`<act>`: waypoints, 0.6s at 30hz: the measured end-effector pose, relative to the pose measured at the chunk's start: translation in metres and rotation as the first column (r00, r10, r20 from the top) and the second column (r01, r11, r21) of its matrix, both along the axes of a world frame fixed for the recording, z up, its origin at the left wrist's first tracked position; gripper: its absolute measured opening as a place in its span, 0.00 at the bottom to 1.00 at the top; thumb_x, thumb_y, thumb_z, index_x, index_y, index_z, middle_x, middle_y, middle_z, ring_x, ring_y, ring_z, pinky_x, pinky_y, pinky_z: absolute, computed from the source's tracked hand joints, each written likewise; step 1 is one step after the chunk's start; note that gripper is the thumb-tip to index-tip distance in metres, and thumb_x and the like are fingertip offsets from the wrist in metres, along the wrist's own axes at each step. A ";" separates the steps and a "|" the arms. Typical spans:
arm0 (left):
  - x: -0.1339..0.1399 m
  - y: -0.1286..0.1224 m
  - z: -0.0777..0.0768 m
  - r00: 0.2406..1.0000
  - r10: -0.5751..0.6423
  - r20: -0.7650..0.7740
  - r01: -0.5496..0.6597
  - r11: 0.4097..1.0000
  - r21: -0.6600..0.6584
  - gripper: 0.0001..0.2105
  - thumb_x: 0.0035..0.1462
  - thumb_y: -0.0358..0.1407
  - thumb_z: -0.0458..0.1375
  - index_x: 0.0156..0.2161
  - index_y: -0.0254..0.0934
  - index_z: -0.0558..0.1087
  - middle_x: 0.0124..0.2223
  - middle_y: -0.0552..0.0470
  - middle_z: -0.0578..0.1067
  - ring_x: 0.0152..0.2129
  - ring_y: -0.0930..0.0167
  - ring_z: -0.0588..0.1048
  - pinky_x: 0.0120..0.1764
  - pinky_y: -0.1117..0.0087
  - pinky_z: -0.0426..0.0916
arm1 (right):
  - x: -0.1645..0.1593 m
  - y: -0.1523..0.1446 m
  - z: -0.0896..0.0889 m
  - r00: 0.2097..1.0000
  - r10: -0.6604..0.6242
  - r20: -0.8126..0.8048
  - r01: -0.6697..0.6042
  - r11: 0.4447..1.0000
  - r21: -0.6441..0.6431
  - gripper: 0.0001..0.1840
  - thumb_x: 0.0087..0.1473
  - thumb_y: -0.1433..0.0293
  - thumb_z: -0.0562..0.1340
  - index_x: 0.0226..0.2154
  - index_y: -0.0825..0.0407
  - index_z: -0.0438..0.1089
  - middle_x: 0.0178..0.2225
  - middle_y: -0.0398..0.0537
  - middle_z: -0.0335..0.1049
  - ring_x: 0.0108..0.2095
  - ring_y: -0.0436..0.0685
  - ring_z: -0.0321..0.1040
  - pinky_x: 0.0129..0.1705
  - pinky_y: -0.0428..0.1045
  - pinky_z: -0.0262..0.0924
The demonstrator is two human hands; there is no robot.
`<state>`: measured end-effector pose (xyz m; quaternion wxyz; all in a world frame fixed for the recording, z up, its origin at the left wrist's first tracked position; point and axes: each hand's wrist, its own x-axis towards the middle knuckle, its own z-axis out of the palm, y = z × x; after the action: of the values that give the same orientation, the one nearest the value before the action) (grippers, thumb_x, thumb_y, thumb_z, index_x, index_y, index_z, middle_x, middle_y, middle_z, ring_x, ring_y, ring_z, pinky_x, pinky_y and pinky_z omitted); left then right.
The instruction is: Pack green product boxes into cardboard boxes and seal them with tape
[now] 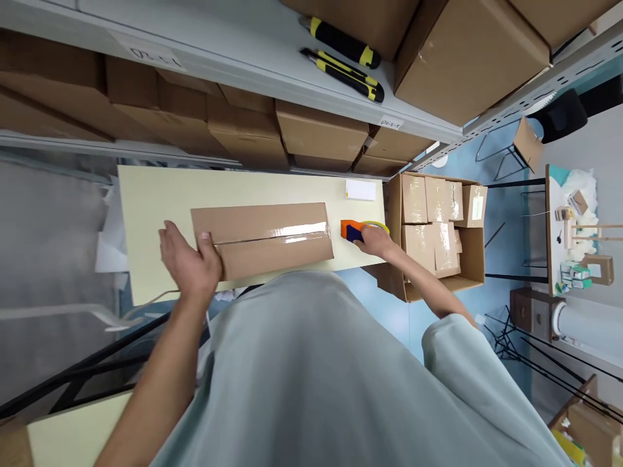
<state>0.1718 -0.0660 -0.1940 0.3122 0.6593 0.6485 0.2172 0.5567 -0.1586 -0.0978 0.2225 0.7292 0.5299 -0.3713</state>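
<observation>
A flat brown cardboard box [272, 237] lies on the pale yellow table [156, 194], its seam covered with shiny clear tape. My left hand [187, 263] grips the box's left end, thumb on top. My right hand [377, 241] is closed on an orange and blue tape dispenser [351, 229] just off the box's right end, near the table's right edge.
A white label [361, 189] lies at the table's far right. An open carton [440, 227] of several taped small boxes stands on the floor to the right. Two yellow-black utility knives [343, 55] rest on the shelf above, among brown cartons.
</observation>
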 end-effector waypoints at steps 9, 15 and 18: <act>0.122 -0.008 0.097 0.810 -0.557 0.187 0.470 0.805 0.361 0.25 0.77 0.45 0.48 0.70 0.43 0.75 0.69 0.42 0.79 0.74 0.54 0.68 0.76 0.40 0.57 | -0.023 0.011 0.091 0.989 -0.149 0.013 0.137 0.937 0.320 0.33 0.73 0.52 0.60 0.70 0.57 0.64 0.60 0.68 0.79 0.59 0.78 0.78 0.59 0.62 0.72; 0.144 0.041 0.140 0.779 -0.594 0.202 0.381 0.703 0.600 0.21 0.77 0.40 0.50 0.64 0.45 0.81 0.67 0.41 0.81 0.63 0.55 0.79 0.66 0.47 0.72 | -0.045 0.086 0.148 0.997 0.015 -0.069 0.018 0.893 0.449 0.26 0.75 0.57 0.56 0.68 0.51 0.62 0.57 0.61 0.80 0.55 0.70 0.80 0.56 0.57 0.73; 0.139 0.080 0.150 0.827 -0.523 0.204 0.291 0.710 0.641 0.22 0.78 0.40 0.49 0.65 0.40 0.79 0.71 0.38 0.76 0.65 0.55 0.78 0.66 0.49 0.73 | -0.058 0.144 0.160 0.986 0.167 -0.010 -0.132 0.815 0.564 0.24 0.77 0.58 0.54 0.66 0.53 0.61 0.56 0.62 0.79 0.55 0.68 0.79 0.59 0.57 0.71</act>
<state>0.3111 0.0141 -0.0440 0.2513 0.7976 0.3128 0.4503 0.4982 -0.0146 0.0621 0.0109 0.7072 0.6775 -0.2019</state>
